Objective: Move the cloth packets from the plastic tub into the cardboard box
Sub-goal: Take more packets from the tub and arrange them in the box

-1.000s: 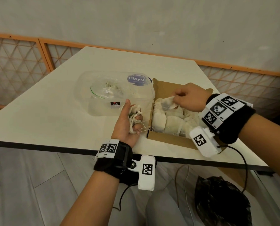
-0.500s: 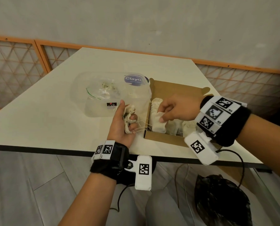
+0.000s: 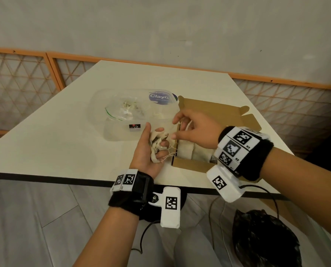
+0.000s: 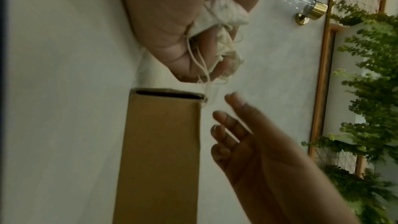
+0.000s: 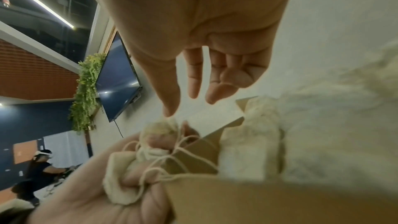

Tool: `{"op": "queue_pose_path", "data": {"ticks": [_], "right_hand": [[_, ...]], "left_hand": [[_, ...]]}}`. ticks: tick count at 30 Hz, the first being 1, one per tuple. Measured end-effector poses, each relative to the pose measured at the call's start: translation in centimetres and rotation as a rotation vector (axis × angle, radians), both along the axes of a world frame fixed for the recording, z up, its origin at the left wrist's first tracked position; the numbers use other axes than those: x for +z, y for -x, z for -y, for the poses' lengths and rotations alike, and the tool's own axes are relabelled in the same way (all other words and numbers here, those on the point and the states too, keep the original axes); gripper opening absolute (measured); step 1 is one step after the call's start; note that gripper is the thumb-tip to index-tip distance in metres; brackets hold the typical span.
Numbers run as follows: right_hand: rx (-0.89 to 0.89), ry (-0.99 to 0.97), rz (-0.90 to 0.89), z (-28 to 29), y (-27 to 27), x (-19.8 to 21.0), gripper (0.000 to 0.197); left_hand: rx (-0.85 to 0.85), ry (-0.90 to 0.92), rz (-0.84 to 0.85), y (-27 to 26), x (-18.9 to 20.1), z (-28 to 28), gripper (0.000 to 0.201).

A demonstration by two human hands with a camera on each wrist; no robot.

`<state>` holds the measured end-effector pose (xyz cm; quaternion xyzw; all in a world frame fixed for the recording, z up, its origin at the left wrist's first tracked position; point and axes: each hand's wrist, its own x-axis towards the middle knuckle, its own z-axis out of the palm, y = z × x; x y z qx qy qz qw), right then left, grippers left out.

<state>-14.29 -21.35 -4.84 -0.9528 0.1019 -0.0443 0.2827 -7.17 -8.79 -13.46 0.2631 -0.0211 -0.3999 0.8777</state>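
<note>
The left hand (image 3: 147, 151) grips a bunch of cloth packets (image 3: 157, 144) in curled fingers, drawstrings trailing — held just beside the cardboard box (image 3: 189, 164), in front of the plastic tub (image 3: 122, 112). The right hand (image 3: 196, 132) hovers over the box's near-left corner, fingers spread and empty — more packets (image 3: 187, 151) lie inside

The head view looks down from beyond the surface's (image 3: 64, 143) near edge. Both wrist views sit close, facing along the fingers (image 5: 193, 81). All three share the cardboard box's (image 3: 189, 164) near corner.
</note>
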Motion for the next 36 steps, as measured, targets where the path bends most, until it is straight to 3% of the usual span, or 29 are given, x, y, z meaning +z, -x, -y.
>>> {"op": "queue_pose_path", "data": {"ticks": [2, 5, 12, 15, 18, 24, 30, 36], "right_hand": [[0.038, 0.008, -0.026, -1.2, -0.5, -0.2, 0.031], [0.024, 0.003, 0.001, -1.6, -1.5, -0.5, 0.014], [-0.16, -0.393, 0.149, 0.2, -1.7, 1.2, 0.003], [-0.157, -0.198, 0.118, 1.8, -1.0, 2.0, 0.013], [-0.081, -0.017, -0.014, 2.7, 0.2, 2.8, 0.009], [0.009, -0.088, -0.328, 2.8, 1.0, 0.9, 0.015], [0.016, 0.115, -0.333, 1.7, -0.7, -1.2, 0.019], [-0.049, 0.089, -0.276, 1.0, -1.7, -1.2, 0.031]], "left_hand": [[-0.046, -0.009, 0.049, 0.3, 0.0, 0.1, 0.04], [-0.093, -0.01, 0.119, 0.7, 0.3, 0.0, 0.036], [-0.026, -0.122, 0.189, 1.0, 0.5, 0.1, 0.017], [0.008, -0.08, 0.114, 0.8, 0.5, -0.1, 0.011], [0.027, -0.058, 0.046, 0.5, 0.4, -0.2, 0.014], [0.018, -0.058, 0.028, 0.5, 0.5, -0.2, 0.019], [0.021, -0.04, -0.002, 0.5, 0.6, -0.3, 0.018], [0.016, -0.036, -0.002, 0.5, 0.6, -0.3, 0.02]]}}
